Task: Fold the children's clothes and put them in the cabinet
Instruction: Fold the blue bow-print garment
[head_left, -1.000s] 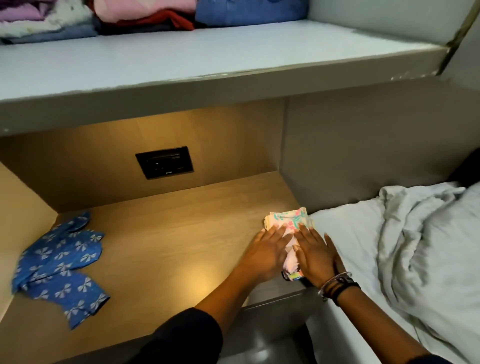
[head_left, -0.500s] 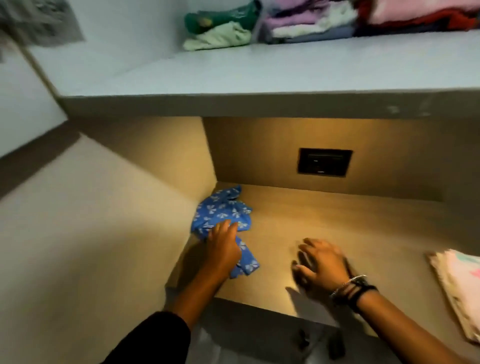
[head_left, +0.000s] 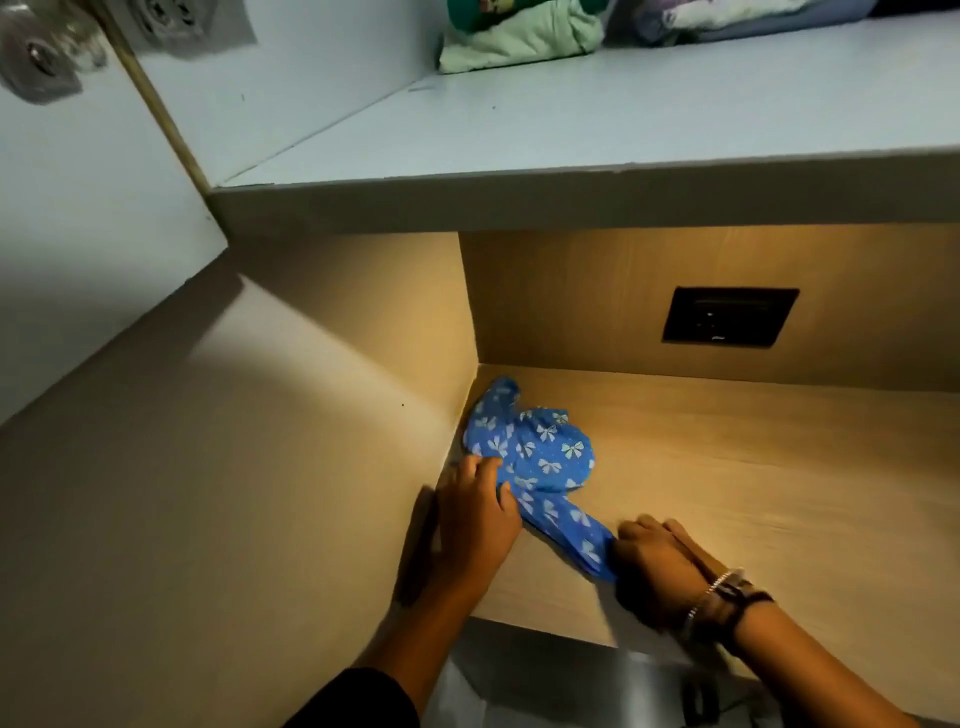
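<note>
1. Closest to the camera: the right hand (head_left: 657, 561) is clenched around the near end of the blue bow-print garment (head_left: 535, 462), and the left hand (head_left: 475, 512) presses flat-ish on its left edge. Can't tell if those fingers actually pinch the cloth or just rest on it.
2. The garment lies on the wooden lower shelf (head_left: 753, 467), bunched into the left corner against the side panel (head_left: 405, 332) — not folded at all yet, so I'd say this piece is only starting.
3. Behind it, a dark outlet plate (head_left: 730, 316) sits in the back wall.
4. Up top, the grey upper shelf (head_left: 571, 119) already holds folded clothes (head_left: 519, 39) — green, pale purple, more cut off by the frame. Looks like a good chunk is done; how much is left elsewhere, no idea.
</note>
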